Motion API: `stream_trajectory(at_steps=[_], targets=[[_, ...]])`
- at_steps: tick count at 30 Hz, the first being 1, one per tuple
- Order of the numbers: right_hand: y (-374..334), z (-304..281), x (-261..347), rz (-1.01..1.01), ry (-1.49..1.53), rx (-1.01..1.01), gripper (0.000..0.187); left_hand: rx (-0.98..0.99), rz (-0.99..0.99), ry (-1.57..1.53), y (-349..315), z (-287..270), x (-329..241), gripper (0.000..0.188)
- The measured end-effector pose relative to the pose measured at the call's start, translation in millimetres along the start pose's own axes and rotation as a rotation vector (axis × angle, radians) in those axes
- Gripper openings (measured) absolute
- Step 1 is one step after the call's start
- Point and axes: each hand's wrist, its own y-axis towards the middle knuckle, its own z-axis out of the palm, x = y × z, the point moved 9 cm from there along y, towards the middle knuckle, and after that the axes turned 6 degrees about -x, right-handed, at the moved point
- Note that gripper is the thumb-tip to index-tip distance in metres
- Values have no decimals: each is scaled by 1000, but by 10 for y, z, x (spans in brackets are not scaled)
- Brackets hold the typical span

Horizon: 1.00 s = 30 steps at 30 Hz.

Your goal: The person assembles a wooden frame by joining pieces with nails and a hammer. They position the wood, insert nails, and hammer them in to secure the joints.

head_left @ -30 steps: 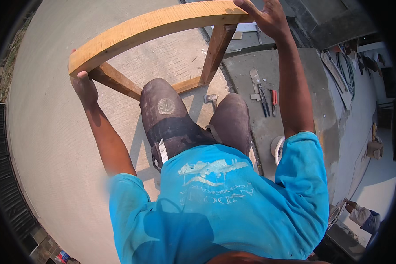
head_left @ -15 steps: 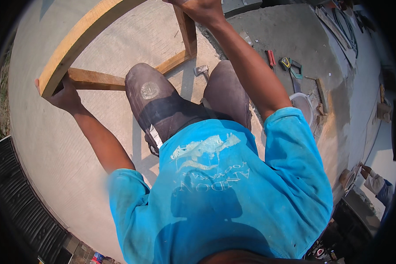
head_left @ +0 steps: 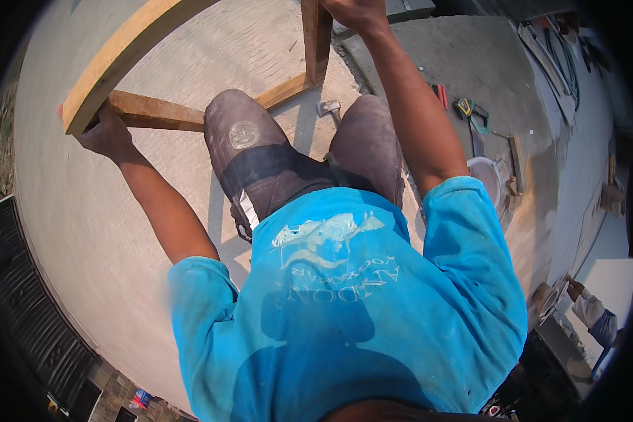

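A wooden frame (head_left: 137, 43) made of pale timber pieces spans the top of the view, raised in front of my knees. At its left corner my left hand (head_left: 107, 136) is closed around the wood, fingers partly hidden behind it. My right hand (head_left: 357, 11) grips the frame's right side by an upright piece (head_left: 316, 42); the upper edge of the picture cuts off part of that hand. A lower rail runs behind my knees. Between my knees, a hammer (head_left: 330, 108) lies on the concrete.
On the right lie a red-handled tool (head_left: 440, 96), a handsaw (head_left: 472, 116) with a yellow and green handle, a white bucket (head_left: 487, 174) and a wood offcut (head_left: 518, 162). Another person (head_left: 598, 316) is at the far right. A dark ribbed panel (head_left: 32, 295) borders the lower left.
The frame's right upright and my right hand have shifted to the right in the picture. My left hand keeps its hold at the left corner, slightly higher.
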Motion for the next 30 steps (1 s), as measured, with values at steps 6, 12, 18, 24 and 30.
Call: stream_trajectory(at_steps=[6,12,18,24,30], targets=[[3,11,-36,-78,-64,13,88,46,-12,25,19,-3,50,34],[14,16,-13,14,-8,56,92,3,-55,16,-16,0,9,32],[14,11,-49,32,-65,47,90,29,-94,7,-15,-4,105,36],[34,-4,-76,44,-103,40,87,19,-127,-15,-22,-8,99,47],[52,5,-87,2,-30,33,85,16,-86,8,-4,-52,226,50]])
